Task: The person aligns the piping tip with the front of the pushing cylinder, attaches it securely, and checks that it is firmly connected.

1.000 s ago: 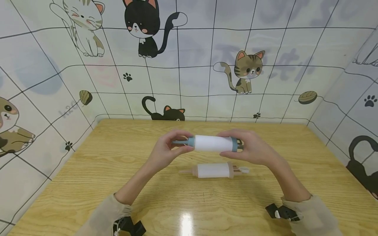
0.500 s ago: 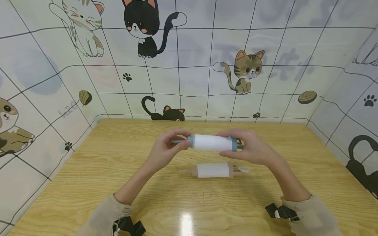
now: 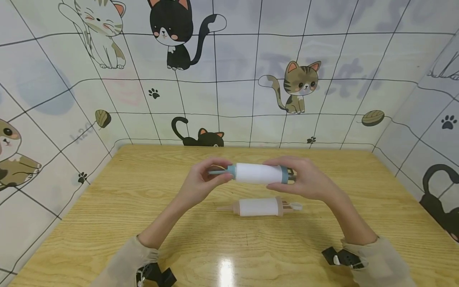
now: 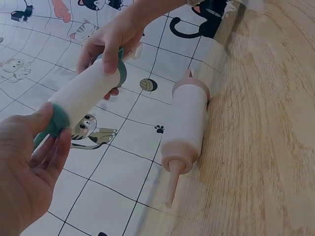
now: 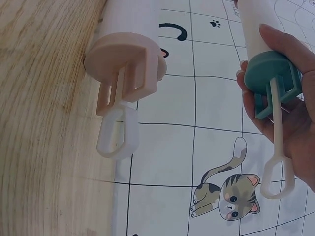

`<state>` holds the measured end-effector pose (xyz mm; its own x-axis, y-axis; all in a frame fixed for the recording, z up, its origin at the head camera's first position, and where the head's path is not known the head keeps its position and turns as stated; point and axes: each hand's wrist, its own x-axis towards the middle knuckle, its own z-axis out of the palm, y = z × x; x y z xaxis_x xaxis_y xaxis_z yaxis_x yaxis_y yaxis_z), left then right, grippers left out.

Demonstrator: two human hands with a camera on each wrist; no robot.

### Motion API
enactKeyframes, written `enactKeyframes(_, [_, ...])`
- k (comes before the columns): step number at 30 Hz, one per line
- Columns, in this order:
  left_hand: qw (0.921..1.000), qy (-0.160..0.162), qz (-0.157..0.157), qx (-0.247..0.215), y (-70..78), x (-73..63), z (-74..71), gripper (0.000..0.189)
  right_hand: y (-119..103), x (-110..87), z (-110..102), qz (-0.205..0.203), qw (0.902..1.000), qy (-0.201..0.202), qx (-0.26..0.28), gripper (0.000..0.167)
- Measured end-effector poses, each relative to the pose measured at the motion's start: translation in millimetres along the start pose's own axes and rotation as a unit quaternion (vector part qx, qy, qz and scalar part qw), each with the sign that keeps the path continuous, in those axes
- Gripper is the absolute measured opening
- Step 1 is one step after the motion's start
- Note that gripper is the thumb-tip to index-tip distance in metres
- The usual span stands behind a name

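Above the table, both hands hold a white syringe-like tube with teal ends [image 3: 258,173], lying level. My left hand [image 3: 195,183] pinches its teal nozzle end between thumb and fingers; the thin nozzle points left. Around the opposite teal end, my right hand [image 3: 305,179] curls its thumb and fingers. A white rod with a loop handle [image 5: 276,123] sticks out there in the right wrist view. Nearer the person, a matching white tube with pink ends [image 3: 259,207] lies on the table. Its pink nozzle [image 4: 173,184] and white loop handle [image 5: 118,135] show in the wrist views.
The wooden table [image 3: 201,243] meets a cat-printed, gridded white backdrop [image 3: 236,91] at the back and sides. Black devices are strapped at the left wrist [image 3: 154,275] and right wrist [image 3: 342,257].
My left thumb has drawn back from the teal end and come to it again, with slight finger movement. The right hand and the pink-ended tube have stayed in place.
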<state>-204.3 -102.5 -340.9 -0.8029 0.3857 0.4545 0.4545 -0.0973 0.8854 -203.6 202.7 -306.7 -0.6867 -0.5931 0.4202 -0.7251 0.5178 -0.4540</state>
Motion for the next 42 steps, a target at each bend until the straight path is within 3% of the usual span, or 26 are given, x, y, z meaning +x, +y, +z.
enactKeyframes(8, [0.9996, -0.007, 0.025, 0.009, 0.0, 0.0, -0.1, 0.032, -0.5, 0.5, -0.5, 0.001, 1.0000, 0.000, 0.001, 0.049])
enactKeyframes(14, [0.9995, 0.002, 0.030, 0.009, 0.9, 0.1, 0.4, 0.024, -0.7, 0.4, -0.5, 0.003, 1.0000, 0.001, 0.000, 0.049])
enactKeyframes(19, [0.9997, 0.011, 0.021, 0.009, 1.1, 0.4, 0.7, 0.025, -0.9, -0.3, -1.3, 0.004, 1.0000, -0.001, 0.002, 0.049])
enactKeyframes(30, [0.9999, -0.008, -0.013, -0.004, -2.5, 0.4, -1.1, 0.019, -1.7, -0.8, -2.5, -0.004, 1.0000, 0.004, -0.004, 0.050])
enactKeyframes(42, [0.9999, -0.015, -0.003, -0.005, -0.2, -0.3, -1.0, 0.028, -0.9, -0.8, -2.0, 0.002, 1.0000, -0.003, 0.006, 0.050])
